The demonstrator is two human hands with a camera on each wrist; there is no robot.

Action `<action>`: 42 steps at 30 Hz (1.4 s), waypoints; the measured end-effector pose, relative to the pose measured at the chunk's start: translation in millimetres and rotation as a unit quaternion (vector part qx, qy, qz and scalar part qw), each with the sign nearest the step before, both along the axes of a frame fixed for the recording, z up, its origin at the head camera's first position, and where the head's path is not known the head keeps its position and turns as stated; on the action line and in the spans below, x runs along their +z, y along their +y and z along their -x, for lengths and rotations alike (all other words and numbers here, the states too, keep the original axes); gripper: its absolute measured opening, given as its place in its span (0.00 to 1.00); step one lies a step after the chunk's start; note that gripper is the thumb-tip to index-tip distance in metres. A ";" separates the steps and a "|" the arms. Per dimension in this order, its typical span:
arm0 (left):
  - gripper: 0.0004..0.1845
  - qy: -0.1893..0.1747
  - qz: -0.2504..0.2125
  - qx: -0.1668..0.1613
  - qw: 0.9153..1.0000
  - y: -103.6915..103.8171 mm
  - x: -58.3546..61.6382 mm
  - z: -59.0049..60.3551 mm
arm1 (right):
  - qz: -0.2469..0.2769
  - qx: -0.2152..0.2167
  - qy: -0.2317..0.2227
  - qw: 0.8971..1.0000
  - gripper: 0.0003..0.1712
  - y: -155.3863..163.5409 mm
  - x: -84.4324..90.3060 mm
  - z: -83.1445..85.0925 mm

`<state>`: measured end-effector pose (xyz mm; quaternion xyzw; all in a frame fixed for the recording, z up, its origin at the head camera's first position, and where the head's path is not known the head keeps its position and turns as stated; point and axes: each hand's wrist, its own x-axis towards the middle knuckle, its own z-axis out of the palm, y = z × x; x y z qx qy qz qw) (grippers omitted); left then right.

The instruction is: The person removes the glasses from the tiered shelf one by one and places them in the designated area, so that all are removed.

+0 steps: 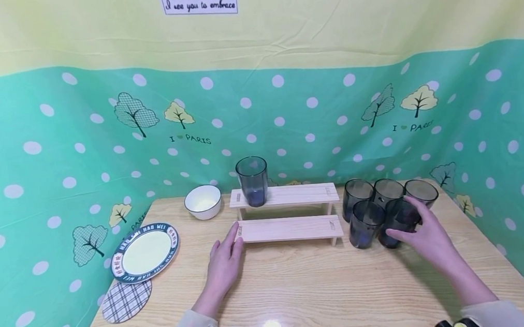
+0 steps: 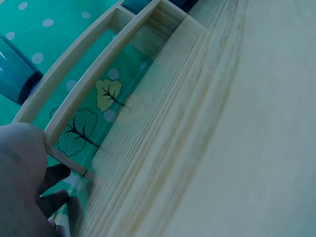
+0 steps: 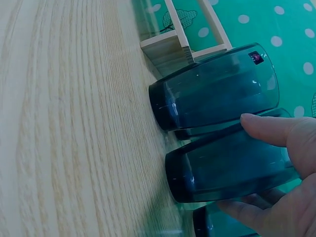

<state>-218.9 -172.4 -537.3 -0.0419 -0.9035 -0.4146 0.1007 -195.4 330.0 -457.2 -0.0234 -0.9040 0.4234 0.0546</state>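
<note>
My right hand [image 1: 429,237] has its thumb and fingers around the front right dark glass [image 3: 227,163], which stands upright among several similar tinted glasses [image 1: 366,222]. In the right wrist view the thumb lies on one side of it and fingers on the other. My left hand [image 1: 225,260] touches the left end of the lower tier of a pale wooden two-step rack [image 1: 291,228], its fingers fairly straight. On the upper tier [image 1: 302,194], toward the left, another tinted glass [image 1: 253,182] stands upright. The fingers [image 2: 54,200] of the left hand show beside the rack's end.
Left of the rack stands a white bowl [image 1: 203,202] with a dark rim. A blue-rimmed plate [image 1: 145,252] overlaps a checked round mat [image 1: 127,301] near the table's left edge. A dotted green cloth [image 1: 285,109] hangs behind and at both sides.
</note>
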 end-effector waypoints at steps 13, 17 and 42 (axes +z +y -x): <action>0.29 -0.002 -0.004 0.002 1.000 -0.4 -0.7 -0.5 | 0.003 0.014 0.008 1.000 0.70 -1.7 -1.4 0.1; 0.29 -0.001 -0.004 -0.001 1.000 -0.5 -0.7 -0.7 | -0.003 0.015 0.003 1.000 0.69 -1.9 0.5 -0.5; 0.29 0.006 -0.006 -0.003 1.000 0.4 0.6 0.2 | -0.005 0.049 0.099 0.994 0.67 -59.9 88.1 4.9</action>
